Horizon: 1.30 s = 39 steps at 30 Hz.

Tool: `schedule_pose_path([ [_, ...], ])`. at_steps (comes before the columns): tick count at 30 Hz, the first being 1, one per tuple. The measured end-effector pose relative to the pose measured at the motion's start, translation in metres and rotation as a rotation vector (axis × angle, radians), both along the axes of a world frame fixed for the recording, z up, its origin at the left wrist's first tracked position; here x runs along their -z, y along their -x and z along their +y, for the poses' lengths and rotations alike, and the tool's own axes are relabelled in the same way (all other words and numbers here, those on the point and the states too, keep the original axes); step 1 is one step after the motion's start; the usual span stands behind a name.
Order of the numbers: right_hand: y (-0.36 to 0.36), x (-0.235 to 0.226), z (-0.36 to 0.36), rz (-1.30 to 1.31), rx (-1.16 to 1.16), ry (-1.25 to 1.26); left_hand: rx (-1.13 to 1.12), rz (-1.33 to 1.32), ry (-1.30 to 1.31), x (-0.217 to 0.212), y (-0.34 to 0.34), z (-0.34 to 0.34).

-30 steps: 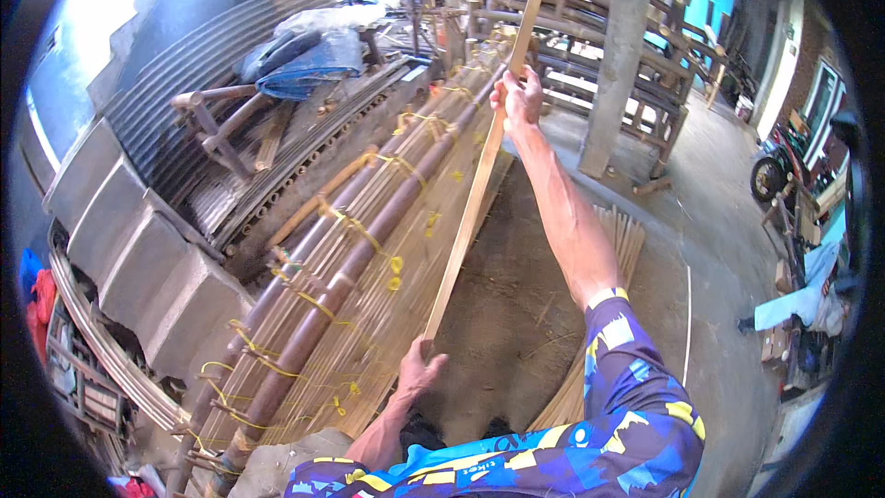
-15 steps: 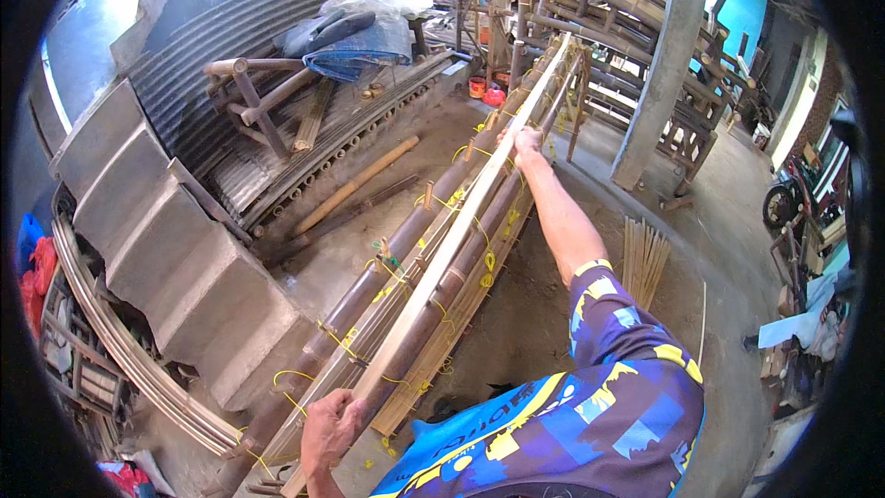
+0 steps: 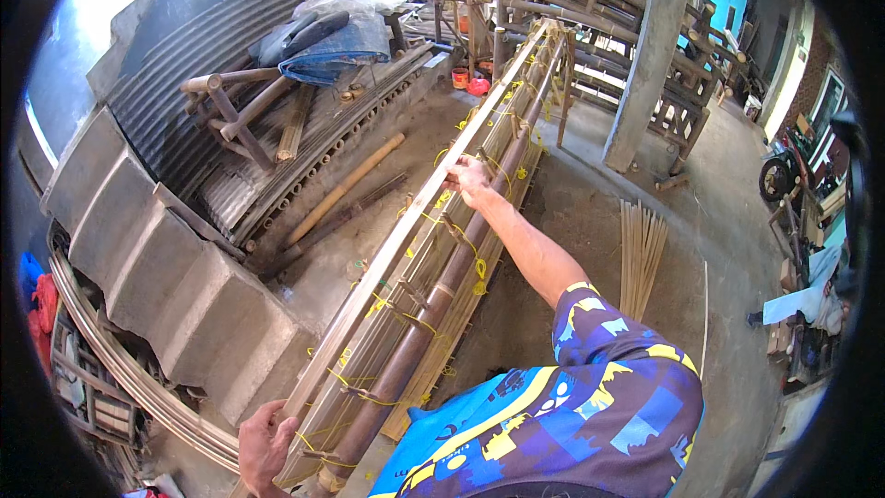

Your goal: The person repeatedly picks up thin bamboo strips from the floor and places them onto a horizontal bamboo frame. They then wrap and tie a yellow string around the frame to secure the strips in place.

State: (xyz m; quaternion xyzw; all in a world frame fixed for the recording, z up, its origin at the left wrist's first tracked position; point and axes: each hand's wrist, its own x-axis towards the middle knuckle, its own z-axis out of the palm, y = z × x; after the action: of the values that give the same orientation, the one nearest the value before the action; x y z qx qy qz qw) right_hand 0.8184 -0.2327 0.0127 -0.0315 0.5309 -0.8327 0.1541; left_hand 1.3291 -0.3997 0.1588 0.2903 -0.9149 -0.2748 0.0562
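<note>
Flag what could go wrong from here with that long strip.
The long strip could snag on the yellow ties along the dark pole. Its edge might nick the bare left hand or right hand. Its far end, well beyond the right hand, may swing out of line.
</note>
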Motion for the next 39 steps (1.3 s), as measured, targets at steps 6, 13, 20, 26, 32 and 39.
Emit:
schedule_pose_path([
  [6,-0.012,-0.002,0.008,0.045,-0.131,-0.049,-0.133,-0.061,-0.058,0.012,0.022,0.008],
  [13,-0.052,-0.027,0.001,0.89,0.247,-0.989,0.028,0.025,0.176,0.065,0.039,-0.03],
  [20,-0.179,-0.025,-0.064,1.603,-0.571,-0.853,0.003,-0.027,0.258,0.123,0.041,-0.057],
  [26,-0.187,-0.013,-0.07,1.656,-0.74,-0.964,-0.062,0.024,0.256,0.169,0.039,-0.024],
  [32,-0.22,-0.025,-0.057,1.447,-0.508,-0.736,-0.073,0.084,0.299,0.18,0.05,-0.012],
  [39,-0.337,0.031,-0.038,1.385,-0.886,-0.806,-0.085,0.036,0.154,0.173,0.062,-0.015],
])
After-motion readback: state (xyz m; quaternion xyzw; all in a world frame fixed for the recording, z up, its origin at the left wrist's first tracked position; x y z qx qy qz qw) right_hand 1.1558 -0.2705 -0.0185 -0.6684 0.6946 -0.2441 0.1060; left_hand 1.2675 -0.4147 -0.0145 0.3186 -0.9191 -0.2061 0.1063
